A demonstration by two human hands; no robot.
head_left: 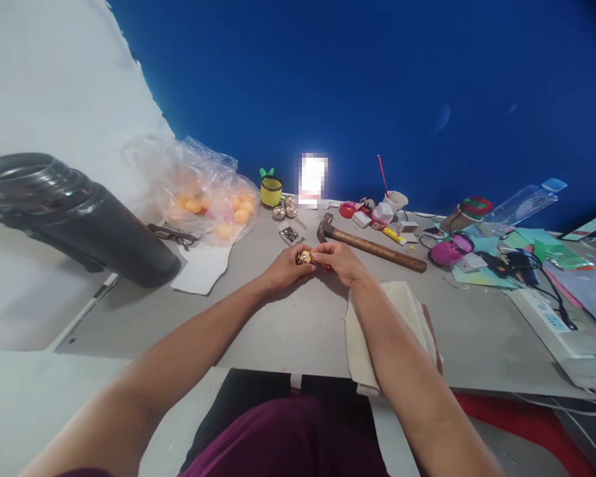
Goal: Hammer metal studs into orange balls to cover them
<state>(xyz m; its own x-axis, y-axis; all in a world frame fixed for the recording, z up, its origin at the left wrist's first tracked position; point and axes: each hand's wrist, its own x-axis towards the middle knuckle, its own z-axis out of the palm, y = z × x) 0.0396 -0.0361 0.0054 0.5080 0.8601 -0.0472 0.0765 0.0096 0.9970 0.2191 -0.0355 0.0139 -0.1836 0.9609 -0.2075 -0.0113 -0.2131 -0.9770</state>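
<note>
Near the middle of the table, my left hand [285, 270] is closed around a small yellow-and-dark ball [304, 257] with shiny bits on its surface. My right hand [342, 260] meets it from the right, thumb and fingertips pinched together at the ball's edge; whatever is between them is too small to make out. Just beyond my hands lies a small clear packet [290, 235] of dark, shiny pieces. Several glittery balls [285, 211] sit behind it. A hammer [377, 246] with a wooden handle rests past my right hand.
A large dark flask [89, 225], a plastic bag [213, 199] of orange fruit and glasses [173, 234] are at left. A yellow basket [271, 191] stands at the back. A folded cloth [397, 318] lies under my right forearm. Papers, a power strip [551, 318] and a bottle [521, 205] occupy the right.
</note>
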